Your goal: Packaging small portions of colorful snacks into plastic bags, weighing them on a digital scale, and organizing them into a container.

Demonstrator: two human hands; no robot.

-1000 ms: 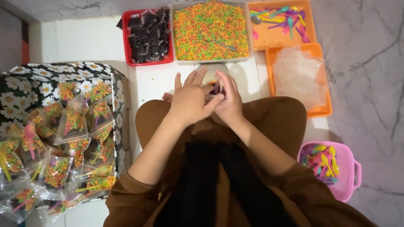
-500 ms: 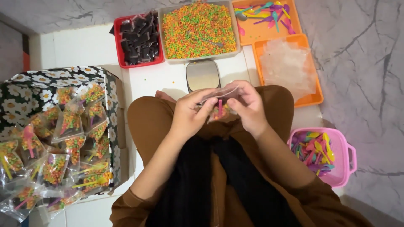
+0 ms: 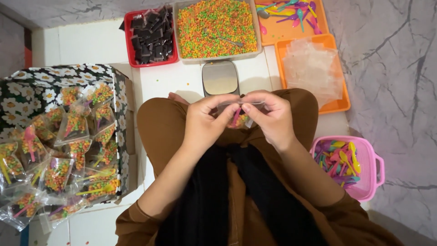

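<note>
A small clear plastic bag (image 3: pixel 238 115) with colourful cereal bits and a pink spoon inside hangs between both hands over my lap. My left hand (image 3: pixel 205 123) pinches the bag's top edge from the left. My right hand (image 3: pixel 271 116) pinches the same edge from the right, thumb and forefinger pressed along the seal. Just beyond the hands a small scale (image 3: pixel 220 77) with a shiny plate sits on the white floor.
A tray of colourful cereal (image 3: pixel 216 27) with a spoon, a red tray of dark pieces (image 3: pixel 150 38), an orange tray of spoons (image 3: pixel 291 18) and an orange tray of empty bags (image 3: pixel 314 68) stand ahead. A flowered box (image 3: pixel 32 86) holds filled bags at left. A pink basket (image 3: pixel 371 171) of spoons sits right.
The hands have drawn back from over the scale toward my lap, and now hold the filled bag by its top edge. The view has shifted slightly, showing the scale uncovered.
</note>
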